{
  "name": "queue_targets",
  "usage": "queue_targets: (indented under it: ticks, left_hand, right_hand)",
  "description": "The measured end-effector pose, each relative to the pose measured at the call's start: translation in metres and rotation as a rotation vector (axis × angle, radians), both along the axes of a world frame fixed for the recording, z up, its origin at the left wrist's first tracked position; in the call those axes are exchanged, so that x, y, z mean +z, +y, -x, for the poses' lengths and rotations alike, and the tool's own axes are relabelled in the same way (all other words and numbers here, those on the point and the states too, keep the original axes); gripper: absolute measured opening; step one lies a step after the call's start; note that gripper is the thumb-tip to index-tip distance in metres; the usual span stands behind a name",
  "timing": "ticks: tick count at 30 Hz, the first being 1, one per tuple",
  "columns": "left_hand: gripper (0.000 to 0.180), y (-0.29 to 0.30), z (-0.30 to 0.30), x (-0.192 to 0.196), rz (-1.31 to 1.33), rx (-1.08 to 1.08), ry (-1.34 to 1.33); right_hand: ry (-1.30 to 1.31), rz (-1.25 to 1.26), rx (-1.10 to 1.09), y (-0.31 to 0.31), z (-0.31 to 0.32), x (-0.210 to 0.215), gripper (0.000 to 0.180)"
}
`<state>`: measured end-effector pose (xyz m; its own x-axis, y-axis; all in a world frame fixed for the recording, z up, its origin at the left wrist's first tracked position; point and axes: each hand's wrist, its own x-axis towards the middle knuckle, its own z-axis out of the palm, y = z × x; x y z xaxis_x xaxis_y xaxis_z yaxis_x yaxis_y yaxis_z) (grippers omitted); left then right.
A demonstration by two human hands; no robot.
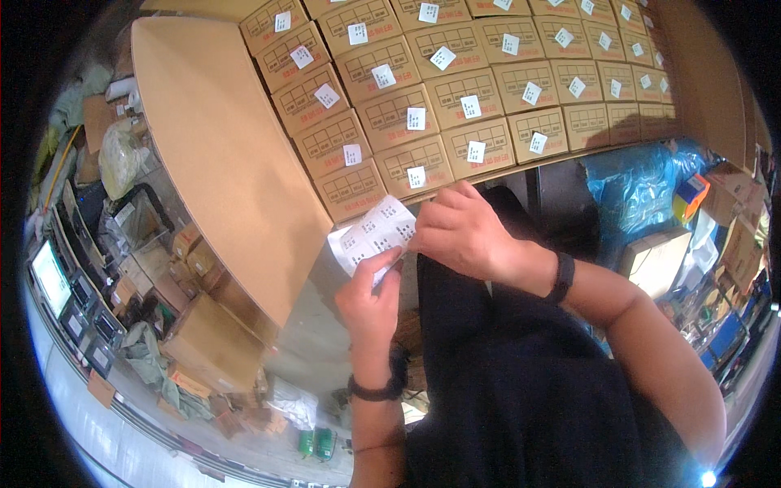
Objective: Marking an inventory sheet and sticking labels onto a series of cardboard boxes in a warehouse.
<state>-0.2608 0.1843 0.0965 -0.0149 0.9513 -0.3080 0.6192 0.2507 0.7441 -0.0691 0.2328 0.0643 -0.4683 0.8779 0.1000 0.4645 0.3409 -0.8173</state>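
Observation:
A white sheet of printed labels [376, 229] is held by my left hand [370, 299], with the thumb and fingers closed on its lower right part. My right hand [462, 232] pinches at the right edge of the same sheet. Whether a single label has come loose between those fingertips is hidden. Just beyond both hands lie rows of small brown cardboard boxes [350, 192], packed side by side in a large open carton. Most box tops carry a white square label [416, 177], stuck on at varying angles. A few boxes at the near side have none visible.
The large carton's flap [220, 154] folds out to the left. A closed cardboard box [215, 342] stands on the floor at left, among scattered packaging. At far left is a lit screen [50, 276]. Blue plastic wrapping [622, 199] lies to the right.

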Motion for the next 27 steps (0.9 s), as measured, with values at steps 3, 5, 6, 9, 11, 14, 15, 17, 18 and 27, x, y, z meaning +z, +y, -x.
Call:
queue_targets:
  ticks: [3,5,6,9,11,14,15,17,18,27]
  left_hand:
    - [0.025,-0.003,0.0,0.001,0.328,0.252,-0.171]
    - [0.027,-0.01,0.005,-0.002,0.348,0.362,-0.329]
    - [0.029,-0.018,0.01,-0.006,0.368,0.471,-0.489]
    - [0.037,-0.061,0.042,-0.019,0.518,0.532,-0.412]
    - [0.041,-0.077,0.043,-0.004,0.58,0.458,-0.37]
    - [0.047,-0.087,0.035,0.01,0.637,0.366,-0.362]
    - [0.051,-0.086,0.03,0.012,0.636,0.344,-0.411]
    - [0.051,-0.069,0.018,0.02,0.557,0.368,-0.464]
    - [0.051,-0.06,0.015,0.024,0.471,0.415,-0.515]
    - [0.058,0.086,-0.039,-0.021,0.335,0.665,-0.856]
  right_hand:
    - [-0.057,-0.151,0.097,-0.002,-0.003,-0.001,0.014]
    - [-0.051,-0.135,0.167,-0.001,-0.003,-0.004,0.007]
    - [-0.044,-0.136,0.168,0.001,-0.004,-0.004,0.007]
    - [0.953,1.023,-0.442,0.034,-0.012,-0.032,0.014]
    - [0.827,1.058,-0.359,0.052,0.012,-0.073,0.019]
    - [-0.088,0.683,-0.099,0.039,0.073,-0.124,0.017]
    - [-0.262,0.378,-0.057,0.031,0.075,-0.139,0.021]
    - [-0.427,0.09,-0.023,0.019,0.072,-0.139,0.025]
    - [-0.271,0.197,-0.253,0.016,0.066,-0.126,0.028]
    - [0.334,1.046,0.167,-0.012,-0.08,0.004,0.043]
